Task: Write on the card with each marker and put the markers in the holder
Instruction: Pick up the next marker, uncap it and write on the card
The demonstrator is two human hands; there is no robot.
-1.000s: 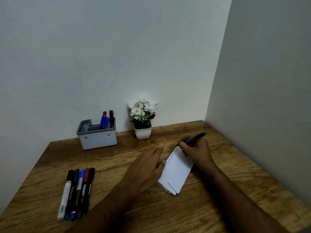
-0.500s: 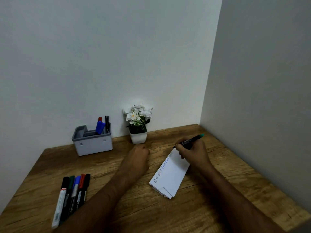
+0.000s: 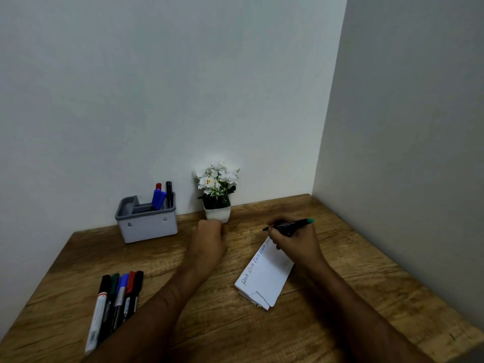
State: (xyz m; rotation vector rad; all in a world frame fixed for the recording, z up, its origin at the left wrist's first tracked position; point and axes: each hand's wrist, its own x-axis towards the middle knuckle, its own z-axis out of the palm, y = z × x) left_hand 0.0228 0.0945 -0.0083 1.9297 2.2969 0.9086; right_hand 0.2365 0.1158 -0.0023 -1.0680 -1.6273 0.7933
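Card (image 3: 264, 276) flat on table (image 3: 340, 297), writing along left edge. Right hand (image 3: 296, 242) grips green-capped marker (image 3: 290, 225) at card's far end. Left hand (image 3: 209, 239) curled in fist near flowerpot (image 3: 217, 213), holding nothing visible. Holder (image 3: 146, 221) by wall.

Flower pot (image 3: 217, 214) stands between the holder (image 3: 146, 225) and card (image 3: 264, 277).

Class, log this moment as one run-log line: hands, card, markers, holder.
right hand: holds green-ended marker | left hand: curled near flower pot | card: written | holder: three markers
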